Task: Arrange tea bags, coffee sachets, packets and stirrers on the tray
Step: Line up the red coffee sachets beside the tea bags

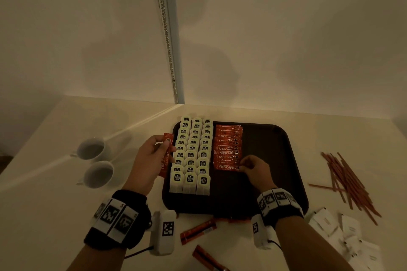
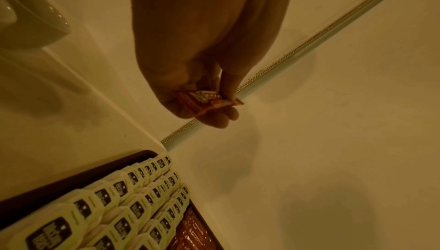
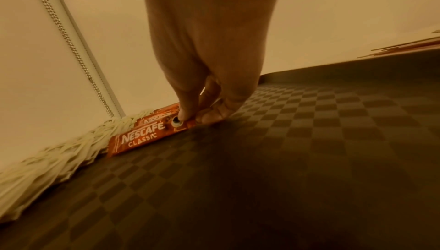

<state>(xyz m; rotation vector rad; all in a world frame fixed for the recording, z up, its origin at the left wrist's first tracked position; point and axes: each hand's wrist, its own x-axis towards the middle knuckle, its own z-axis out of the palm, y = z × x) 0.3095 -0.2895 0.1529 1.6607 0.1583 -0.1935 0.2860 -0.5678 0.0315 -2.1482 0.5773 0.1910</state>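
Observation:
A dark tray (image 1: 275, 145) holds three rows of cream tea bags (image 1: 191, 156) on its left side and a column of red coffee sachets (image 1: 228, 147) beside them. My left hand (image 1: 154, 152) holds one red coffee sachet (image 1: 165, 156) upright, just left of the tray; in the left wrist view that held sachet (image 2: 207, 100) sits between thumb and fingers. My right hand (image 1: 253, 167) pinches the right end of the nearest sachet in the column (image 3: 142, 137) on the tray floor (image 3: 309, 160).
Two white cups (image 1: 94, 160) stand left of the tray. Loose red sachets (image 1: 198, 231) lie on the table in front of it. Brown stirrers (image 1: 348, 182) and white packets (image 1: 343, 231) are scattered at the right. A wall with a bead chain (image 1: 167, 35) rises behind.

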